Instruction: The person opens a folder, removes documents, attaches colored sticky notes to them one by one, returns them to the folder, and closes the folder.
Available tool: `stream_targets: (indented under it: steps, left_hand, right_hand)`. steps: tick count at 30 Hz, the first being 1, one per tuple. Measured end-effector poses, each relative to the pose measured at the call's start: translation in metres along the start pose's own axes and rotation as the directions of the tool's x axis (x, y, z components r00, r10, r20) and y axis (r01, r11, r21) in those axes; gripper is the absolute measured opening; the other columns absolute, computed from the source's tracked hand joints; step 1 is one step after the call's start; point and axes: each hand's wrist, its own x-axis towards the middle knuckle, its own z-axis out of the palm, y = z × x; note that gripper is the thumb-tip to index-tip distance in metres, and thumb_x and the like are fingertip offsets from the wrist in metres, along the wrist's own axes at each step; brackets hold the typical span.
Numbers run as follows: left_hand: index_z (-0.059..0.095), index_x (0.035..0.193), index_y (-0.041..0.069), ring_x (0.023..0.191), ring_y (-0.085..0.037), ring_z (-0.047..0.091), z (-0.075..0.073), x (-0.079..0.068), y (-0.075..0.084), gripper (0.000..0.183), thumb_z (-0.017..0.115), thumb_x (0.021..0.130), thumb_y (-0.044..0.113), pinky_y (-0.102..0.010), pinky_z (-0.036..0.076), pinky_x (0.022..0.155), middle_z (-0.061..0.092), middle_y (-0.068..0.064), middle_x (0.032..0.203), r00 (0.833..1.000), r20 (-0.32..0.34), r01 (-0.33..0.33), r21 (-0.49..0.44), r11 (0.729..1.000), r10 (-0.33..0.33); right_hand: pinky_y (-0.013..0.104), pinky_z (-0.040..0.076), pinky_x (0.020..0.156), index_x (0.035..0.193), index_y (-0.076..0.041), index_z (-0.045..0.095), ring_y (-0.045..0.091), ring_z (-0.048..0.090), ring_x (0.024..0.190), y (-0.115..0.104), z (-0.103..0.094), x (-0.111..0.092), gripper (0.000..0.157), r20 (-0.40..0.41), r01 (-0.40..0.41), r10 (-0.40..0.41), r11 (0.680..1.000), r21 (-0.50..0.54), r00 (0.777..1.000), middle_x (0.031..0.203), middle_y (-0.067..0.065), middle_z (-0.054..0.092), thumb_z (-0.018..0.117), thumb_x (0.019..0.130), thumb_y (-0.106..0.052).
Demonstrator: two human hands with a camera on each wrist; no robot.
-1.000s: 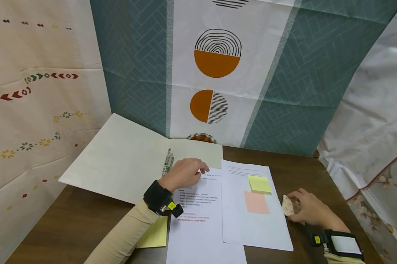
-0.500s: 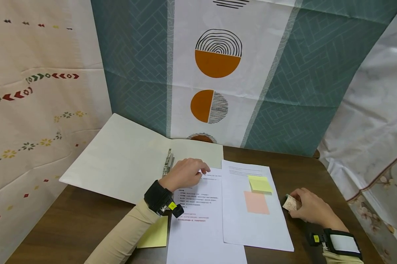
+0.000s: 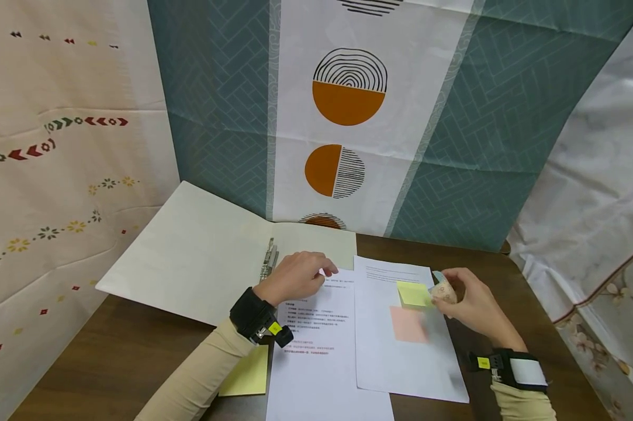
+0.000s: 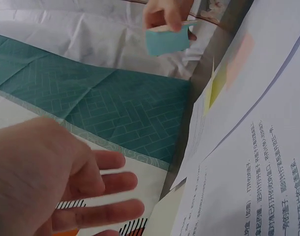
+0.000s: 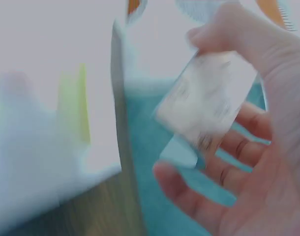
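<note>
My right hand (image 3: pixel 474 301) pinches a small patterned pad (image 3: pixel 444 290) between thumb and fingers, near the right edge of a white sheet (image 3: pixel 405 368). The pad has a cream patterned face, blurred in the right wrist view, and a light blue face (image 4: pixel 165 42) in the left wrist view. Close to its left, a yellow sticky note pad (image 3: pixel 413 293) and a pink sticky note (image 3: pixel 408 324) lie on the sheet. My left hand (image 3: pixel 295 275), holding nothing, has loosely bent fingers over the top of a printed page (image 3: pixel 321 374).
A large pale folder (image 3: pixel 190 245) lies spread at the back left against the wall cloth, with a metal clip (image 3: pixel 267 260) along its spine. A yellow paper (image 3: pixel 248 374) shows beside the left forearm. The brown table (image 3: pixel 95 356) runs beneath everything.
My right hand has lifted the patterned pad from the table beside the sheet and carried it up and left, close to the yellow sticky note pad. The left hand stays put.
</note>
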Motion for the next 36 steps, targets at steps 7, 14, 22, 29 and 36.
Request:
stream_targets:
  steps: [7, 14, 22, 29, 36]
  left_hand:
    - [0.085, 0.128, 0.014, 0.088, -0.016, 0.065, -0.004, -0.001, 0.000, 0.036, 0.062, 0.104, 0.002, -0.025, 0.048, 0.076, 0.084, -0.003, 0.116, 0.997, -0.017, -0.080, -0.009, 0.997, 0.079]
    - [0.086, 0.125, 0.013, 0.082, -0.014, 0.065, -0.006, -0.001, 0.001, 0.035, 0.063, 0.102, 0.001, -0.020, 0.046, 0.072, 0.084, -0.002, 0.116, 0.987, -0.063, -0.151, -0.028, 0.988, 0.149]
    - [0.083, 0.131, 0.015, 0.085, -0.019, 0.072, -0.006, 0.000, 0.003, 0.032, 0.069, 0.104, 0.005, -0.015, 0.046, 0.070, 0.081, -0.002, 0.123, 0.945, -0.162, -0.293, -0.022, 0.956, 0.286]
    - [0.078, 0.139, 0.015, 0.099, -0.016, 0.071, -0.003, 0.000, 0.008, 0.041, 0.086, 0.099, 0.011, -0.018, 0.059, 0.082, 0.073, -0.005, 0.126, 0.886, -0.232, -0.402, 0.051, 0.914, 0.402]
    - [0.079, 0.138, 0.018, 0.095, -0.016, 0.064, -0.001, 0.000, 0.013, 0.050, 0.096, 0.091, 0.016, -0.016, 0.054, 0.077, 0.067, -0.006, 0.119, 0.847, -0.247, -0.460, 0.103, 0.882, 0.471]
  right_hand:
    - [0.023, 0.056, 0.072, 0.144, 0.004, 0.060, 0.001, 0.060, 0.092, -0.022, 0.015, 0.011, 0.058, -0.036, 0.130, -0.125, 0.961, 0.245, 0.991, 0.123, 0.021, 0.070, 0.086, 0.092, 0.002]
    - [0.025, 0.055, 0.073, 0.142, 0.003, 0.062, 0.001, 0.059, 0.094, -0.032, 0.029, 0.015, 0.055, -0.015, 0.151, -0.153, 0.948, 0.281, 0.988, 0.116, 0.013, 0.068, 0.086, 0.092, 0.002]
    - [0.025, 0.058, 0.081, 0.139, 0.002, 0.064, 0.004, 0.059, 0.100, -0.052, 0.050, 0.022, 0.054, 0.060, 0.147, -0.180, 0.923, 0.356, 0.982, 0.115, 0.013, 0.067, 0.088, 0.091, -0.003]
    - [0.028, 0.059, 0.082, 0.136, -0.002, 0.065, 0.006, 0.062, 0.104, -0.074, 0.068, 0.033, 0.052, 0.136, 0.187, -0.264, 0.889, 0.417, 0.955, 0.121, 0.024, 0.070, 0.088, 0.090, -0.004]
    - [0.031, 0.060, 0.089, 0.135, -0.011, 0.068, 0.012, 0.064, 0.113, -0.098, 0.079, 0.040, 0.050, 0.239, 0.160, -0.285, 0.886, 0.436, 0.928, 0.126, 0.017, 0.073, 0.088, 0.090, -0.013]
